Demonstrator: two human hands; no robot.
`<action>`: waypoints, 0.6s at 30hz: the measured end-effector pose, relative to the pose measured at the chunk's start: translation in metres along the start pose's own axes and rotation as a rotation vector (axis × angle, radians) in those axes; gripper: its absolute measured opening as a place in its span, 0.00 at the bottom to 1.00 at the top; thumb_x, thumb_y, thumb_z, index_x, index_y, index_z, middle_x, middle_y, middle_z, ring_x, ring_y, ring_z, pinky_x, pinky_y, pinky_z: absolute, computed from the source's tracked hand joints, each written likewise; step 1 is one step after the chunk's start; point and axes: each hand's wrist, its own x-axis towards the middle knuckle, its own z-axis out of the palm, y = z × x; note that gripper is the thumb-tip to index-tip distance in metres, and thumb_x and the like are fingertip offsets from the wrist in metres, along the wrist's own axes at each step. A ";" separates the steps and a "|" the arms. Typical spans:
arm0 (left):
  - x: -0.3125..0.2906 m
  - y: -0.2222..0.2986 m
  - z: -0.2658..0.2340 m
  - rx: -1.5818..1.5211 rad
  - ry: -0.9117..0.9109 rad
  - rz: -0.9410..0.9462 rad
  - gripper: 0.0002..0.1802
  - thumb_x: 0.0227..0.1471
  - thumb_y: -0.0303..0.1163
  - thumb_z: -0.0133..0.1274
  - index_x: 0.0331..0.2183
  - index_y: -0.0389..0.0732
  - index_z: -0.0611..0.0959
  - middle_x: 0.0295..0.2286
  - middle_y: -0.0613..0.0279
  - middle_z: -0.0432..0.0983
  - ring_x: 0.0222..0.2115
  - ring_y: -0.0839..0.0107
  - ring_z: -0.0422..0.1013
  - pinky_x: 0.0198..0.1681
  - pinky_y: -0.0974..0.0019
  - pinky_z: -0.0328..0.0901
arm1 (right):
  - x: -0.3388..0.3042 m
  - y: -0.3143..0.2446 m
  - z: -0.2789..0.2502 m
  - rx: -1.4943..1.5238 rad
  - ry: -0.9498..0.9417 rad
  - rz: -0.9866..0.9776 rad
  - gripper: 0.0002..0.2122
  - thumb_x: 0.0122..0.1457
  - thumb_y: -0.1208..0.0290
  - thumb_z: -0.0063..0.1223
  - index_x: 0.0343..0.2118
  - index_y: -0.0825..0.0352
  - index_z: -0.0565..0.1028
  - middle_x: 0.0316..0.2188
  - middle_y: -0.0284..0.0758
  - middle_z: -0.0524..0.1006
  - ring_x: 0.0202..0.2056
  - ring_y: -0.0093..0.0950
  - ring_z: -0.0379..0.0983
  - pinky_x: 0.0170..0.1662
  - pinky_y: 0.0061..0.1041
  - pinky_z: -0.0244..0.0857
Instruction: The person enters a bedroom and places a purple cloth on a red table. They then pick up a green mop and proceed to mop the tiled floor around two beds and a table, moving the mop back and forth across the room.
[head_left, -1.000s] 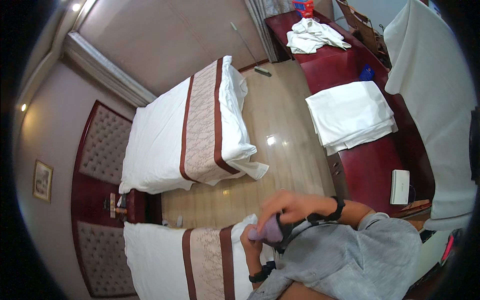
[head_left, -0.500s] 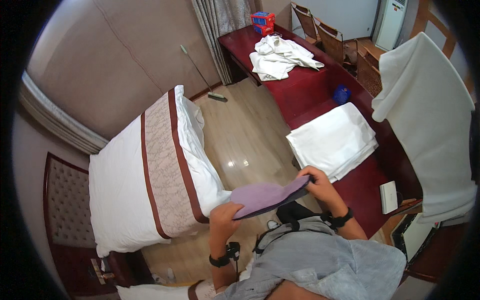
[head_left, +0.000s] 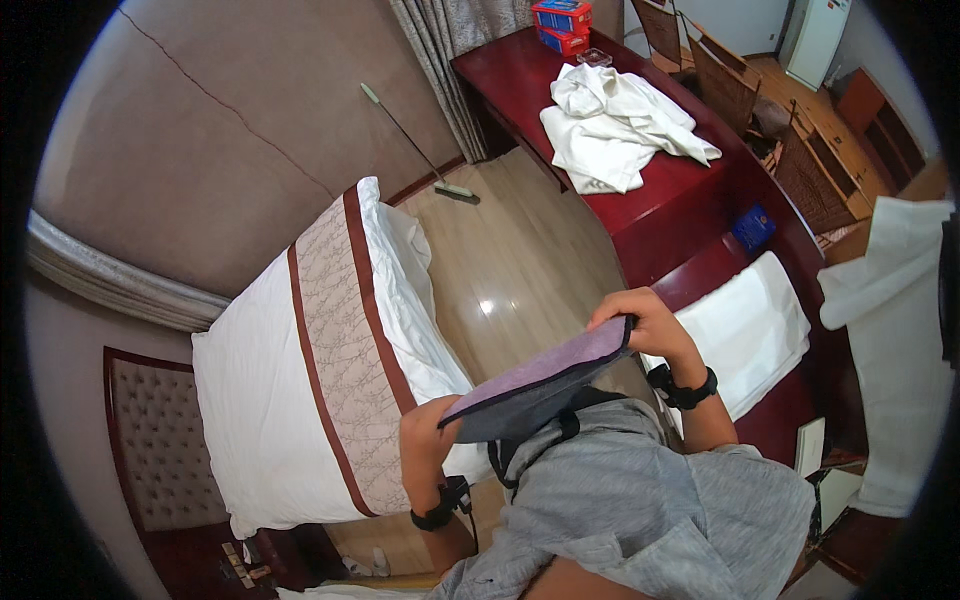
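A two-sided cloth (head_left: 540, 372), purple on one face and dark grey on the other with a black edging, is stretched between my hands in front of my body. Its left end is gripped by my left hand (head_left: 426, 435), whose fingertips are partly hidden. My right hand (head_left: 640, 318) pinches the right end, thumb and fingers closed on the corner. Just beyond the left hand lies the made bed (head_left: 255, 390), with white bedding and a beige, brown-edged runner (head_left: 345, 330).
A dark red desk (head_left: 650, 215) runs along the right, bearing folded white linen (head_left: 745, 335), a crumpled white cloth (head_left: 620, 130), a blue packet (head_left: 753, 228) and red-blue boxes (head_left: 562, 25). A broom (head_left: 455, 190) leans on the far wall. Wicker chairs (head_left: 720, 75) stand behind the desk.
The cloth has tilted so more of its dark grey face shows, and my hands have drawn it closer to my body. The view has shifted, moving the desk rightward.
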 end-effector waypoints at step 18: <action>0.376 -0.198 -0.030 -0.097 0.001 0.159 0.07 0.41 0.24 0.58 0.28 0.35 0.79 0.22 0.55 0.76 0.22 0.60 0.73 0.26 0.65 0.66 | 0.290 0.119 -0.062 -0.257 0.465 -0.033 0.11 0.53 0.67 0.49 0.29 0.71 0.78 0.22 0.37 0.77 0.23 0.28 0.74 0.28 0.23 0.64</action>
